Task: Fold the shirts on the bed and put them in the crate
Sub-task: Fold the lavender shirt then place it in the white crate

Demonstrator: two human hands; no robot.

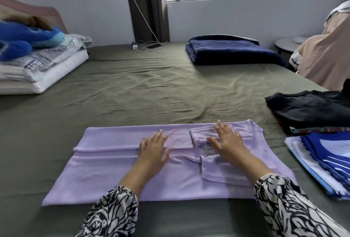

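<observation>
Lilac shirt on bed (part-folded); left hand, right hand press flat.

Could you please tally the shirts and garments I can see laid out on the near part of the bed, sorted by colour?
Lilac: 1, the lilac shirt under both flat hands
Black: 1, the black garment on top of the right-hand pile
Blue and white: 1, the blue-and-white garment nearest the right edge
Total: 3; what lies beneath the black one cannot be counted.

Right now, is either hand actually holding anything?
No. Both the left hand and right hand lie flat with straight fingers, pressing the lilac shirt near its collar.
</observation>
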